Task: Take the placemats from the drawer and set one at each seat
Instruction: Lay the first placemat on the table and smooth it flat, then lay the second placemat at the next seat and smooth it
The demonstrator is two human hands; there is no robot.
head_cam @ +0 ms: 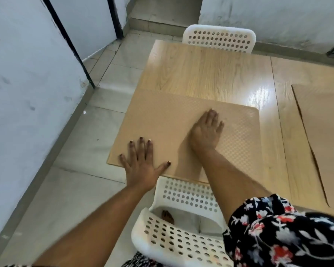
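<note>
Head camera, looking down: both hands lie flat on a tan, dotted placemat (162, 120) that sits on the near left corner of a light wood table (210, 74). Left hand (141, 162) presses the mat's near left edge, fingers straight and spread wide, thumb stretched out to the right, gripping nothing. Right hand (206, 130) rests palm down near the mat's middle, fingers straight and close together, pointing away from the person, also grasping nothing. A second placemat (324, 135) lies well to the right of the right fingers. A white perforated chair (181, 236) stands just below the hands; another white chair (219, 38) stands beyond the fingertips, at the table's far side.
</note>
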